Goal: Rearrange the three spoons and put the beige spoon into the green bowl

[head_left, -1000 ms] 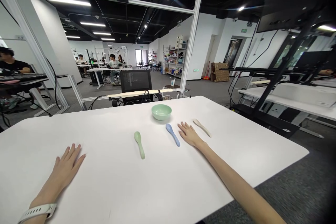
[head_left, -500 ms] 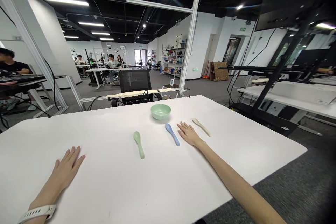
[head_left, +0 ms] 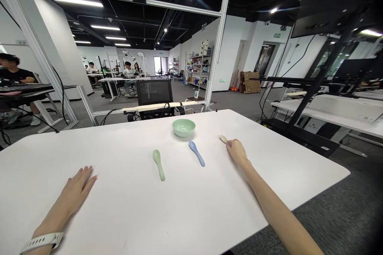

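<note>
My right hand is closed over the handle of a beige spoon. The spoon's bowl shows past my fingertips, and its handle is hidden under the hand. To the left of that hand a blue spoon lies on the white table. A light green spoon rests farther left, nearer to me. Behind the blue spoon stands a light green bowl, with nothing visible inside. My left hand lies flat on the table at the left, fingers stretched out, holding nothing.
The white table has rounded corners. Beyond its far edge are a black mesh chair and an aluminium frame. On the right stands a black stand beside another table. Several people sit at desks in the background.
My right hand has moved right from beside the blue spoon to the beige spoon, and its fingers have closed on the handle. My left hand stays in place.
</note>
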`<state>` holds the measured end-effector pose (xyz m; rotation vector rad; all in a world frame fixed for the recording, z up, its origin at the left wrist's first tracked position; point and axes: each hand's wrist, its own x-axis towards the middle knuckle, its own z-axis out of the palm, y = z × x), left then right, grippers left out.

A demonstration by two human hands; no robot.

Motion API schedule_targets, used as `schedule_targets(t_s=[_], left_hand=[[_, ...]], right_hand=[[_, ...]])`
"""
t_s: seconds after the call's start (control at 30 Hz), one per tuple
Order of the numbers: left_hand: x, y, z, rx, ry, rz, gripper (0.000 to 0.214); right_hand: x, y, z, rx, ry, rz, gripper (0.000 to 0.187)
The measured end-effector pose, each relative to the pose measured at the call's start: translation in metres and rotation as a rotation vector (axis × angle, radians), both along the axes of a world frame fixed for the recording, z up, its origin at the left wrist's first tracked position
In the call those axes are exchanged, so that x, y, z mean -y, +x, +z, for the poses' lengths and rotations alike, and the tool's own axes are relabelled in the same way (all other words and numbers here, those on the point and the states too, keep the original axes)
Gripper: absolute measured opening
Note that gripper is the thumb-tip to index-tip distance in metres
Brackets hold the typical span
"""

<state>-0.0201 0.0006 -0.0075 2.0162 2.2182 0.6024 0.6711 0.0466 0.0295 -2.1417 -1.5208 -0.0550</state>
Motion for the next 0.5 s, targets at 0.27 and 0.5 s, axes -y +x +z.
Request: schedule_targets(t_s=[0.27,0.5], left_hand=[[-0.003,-0.007,-0.007,-0.026,0.023,-0.008,0.088],[-0.002,-0.005,-0.004,-0.046,-0.013,0.013,0.089]], right_hand=[[-0.027,-0.021,0.042,-0.077,0.157,0.147,0.028],[-0.103,-0.098,0.106,0.099,0.008,0.487,0.028]])
